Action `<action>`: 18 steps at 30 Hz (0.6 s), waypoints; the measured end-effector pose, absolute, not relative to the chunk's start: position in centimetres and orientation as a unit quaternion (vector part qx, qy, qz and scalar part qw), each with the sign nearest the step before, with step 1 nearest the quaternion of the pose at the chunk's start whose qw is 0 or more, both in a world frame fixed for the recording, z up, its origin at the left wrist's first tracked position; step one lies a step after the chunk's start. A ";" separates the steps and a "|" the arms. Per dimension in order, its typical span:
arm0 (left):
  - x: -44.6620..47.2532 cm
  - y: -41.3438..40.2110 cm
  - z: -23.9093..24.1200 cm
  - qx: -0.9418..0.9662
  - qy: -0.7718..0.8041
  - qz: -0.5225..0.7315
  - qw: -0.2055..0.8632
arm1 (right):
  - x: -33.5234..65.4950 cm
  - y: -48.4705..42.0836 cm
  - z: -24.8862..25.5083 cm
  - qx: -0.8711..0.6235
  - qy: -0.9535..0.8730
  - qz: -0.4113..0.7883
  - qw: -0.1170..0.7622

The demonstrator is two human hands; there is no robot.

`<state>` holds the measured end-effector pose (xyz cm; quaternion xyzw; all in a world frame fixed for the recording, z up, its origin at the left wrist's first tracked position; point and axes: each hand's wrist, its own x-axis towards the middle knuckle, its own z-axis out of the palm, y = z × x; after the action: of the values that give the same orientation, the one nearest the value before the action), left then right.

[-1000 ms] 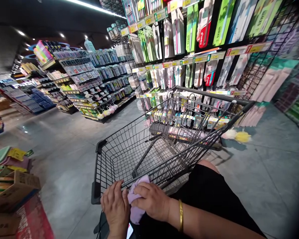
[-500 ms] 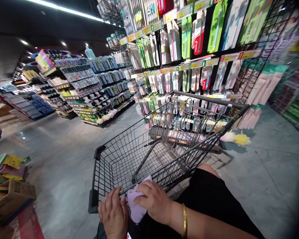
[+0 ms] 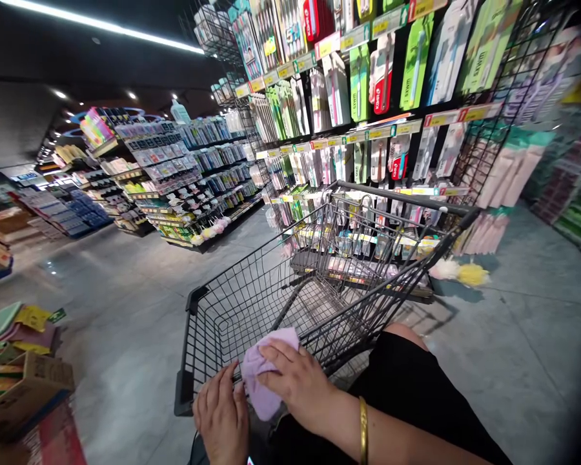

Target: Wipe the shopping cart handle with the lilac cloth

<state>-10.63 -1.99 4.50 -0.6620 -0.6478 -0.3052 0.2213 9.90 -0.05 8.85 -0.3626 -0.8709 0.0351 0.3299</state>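
A black wire shopping cart [image 3: 252,274] stands right in front of me, its basket side close to my knees. My left hand [image 3: 220,410] is closed over the cart's top rim near the front corner, fingers curled over the wire. Just to the right, my right hand [image 3: 297,381] presses a light purple cloth [image 3: 266,394] around the same rim, with the fingers bent over it. Part of the cloth hangs down on my side of the rim. A gold bangle [image 3: 363,429] circles my right wrist.
Behind the cart rises a rack of packaged toothbrushes [image 3: 336,87]. More stocked shelves [image 3: 174,168] stand across the aisle to the left. A cardboard box [image 3: 43,387] sits at the lower left on the grey floor [image 3: 126,310]. Pink bagged goods [image 3: 506,171] hang on the right.
My right hand and the purple cloth have shifted slightly up along the rim, and more of the cloth shows above the fingers. My left hand stays on the rim.
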 end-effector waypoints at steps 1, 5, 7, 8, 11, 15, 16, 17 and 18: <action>-10.2 -1.8 4.9 -0.662 -0.648 -0.314 0.207 | 9.8 0.2 9.0 -0.368 -0.875 0.038 0.314; -8.1 -0.5 6.8 -0.694 -0.600 -0.365 0.160 | 9.0 1.9 10.9 -0.410 -0.868 0.075 0.270; -7.4 0.4 7.7 -0.701 -0.594 -0.377 0.121 | 8.9 2.7 11.9 -0.416 -0.877 0.086 0.224; -7.2 0.8 7.9 -0.699 -0.603 -0.374 0.092 | 9.0 2.9 12.2 -0.412 -0.884 0.085 0.204; -7.2 1.5 8.3 -0.703 -0.640 -0.309 0.017 | 9.6 3.0 12.1 -0.384 -0.899 0.051 0.205; -7.4 1.2 8.2 -0.744 -0.628 -0.226 0.025 | 10.4 2.9 11.5 -0.397 -0.889 0.015 0.227; -7.3 1.0 8.2 -0.747 -0.626 -0.221 0.035 | 10.5 3.1 11.7 -0.413 -0.887 0.026 0.206; -7.2 0.8 8.2 -0.749 -0.625 -0.217 0.043 | 10.6 3.3 12.1 -0.425 -0.886 0.042 0.178; -7.2 0.7 8.2 -0.751 -0.623 -0.213 0.048 | 10.7 3.5 12.6 -0.431 -0.888 0.060 0.150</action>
<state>-7.16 0.66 8.23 -0.7512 -0.6229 -0.2130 0.0483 10.68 3.46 12.58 -0.4311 -0.8877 0.0596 0.1500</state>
